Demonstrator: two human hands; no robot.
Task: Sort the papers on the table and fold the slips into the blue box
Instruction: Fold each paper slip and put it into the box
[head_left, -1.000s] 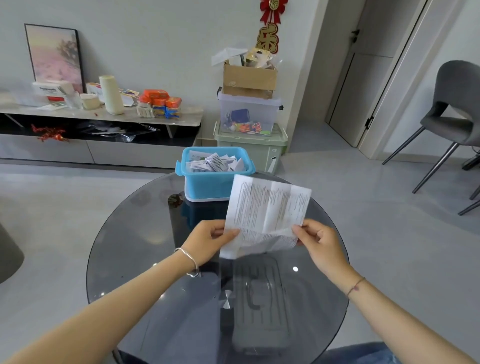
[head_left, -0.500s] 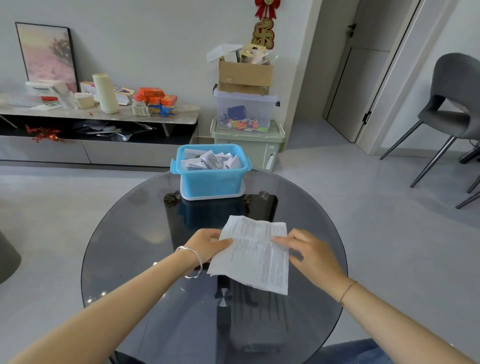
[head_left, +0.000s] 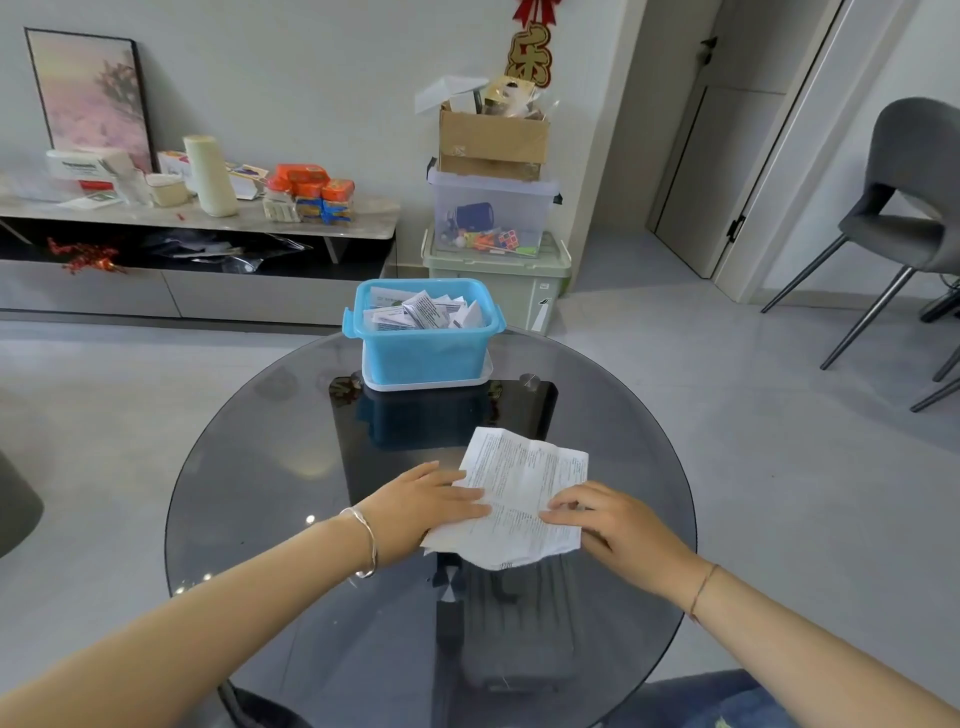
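At the bottom of the frame two bare forearms reach up and inward over a round, dark glass counter (head_left: 249, 467). A silver bangle (head_left: 363, 540) circles the left wrist and a thin cord bracelet (head_left: 704, 587) the right.

Just above them, at lower centre, the left hand (head_left: 426, 499) lies flat with its fingers straight, pressing on the left edge of a creased, printed paper sheet (head_left: 524, 488). The right hand (head_left: 618, 525) rests its lightly bent fingertips on the sheet's lower right part, with nothing clasped in it. The sheet lies spread on the glass between the two hands, its bottom edge rumpled and its top corner pointing up the frame.

Higher up, at the counter's far rim and well apart from the sheet, stands the blue box (head_left: 423, 353). It sits on a white lid (head_left: 480, 378) and is heaped with folded slips (head_left: 426, 312).

Beyond the counter, at upper centre, a green bin (head_left: 519, 291), a clear bin (head_left: 493, 208) and a cardboard box (head_left: 493, 140) are stacked against the wall, under a red and gold ornament (head_left: 530, 52). At upper left a low sideboard (head_left: 208, 218) carries a cream cylinder (head_left: 210, 176) and orange packets (head_left: 311, 182), and a framed picture (head_left: 91, 98) leans behind them. A grey chair (head_left: 914, 182) stands at the right edge, near a door (head_left: 727, 156).
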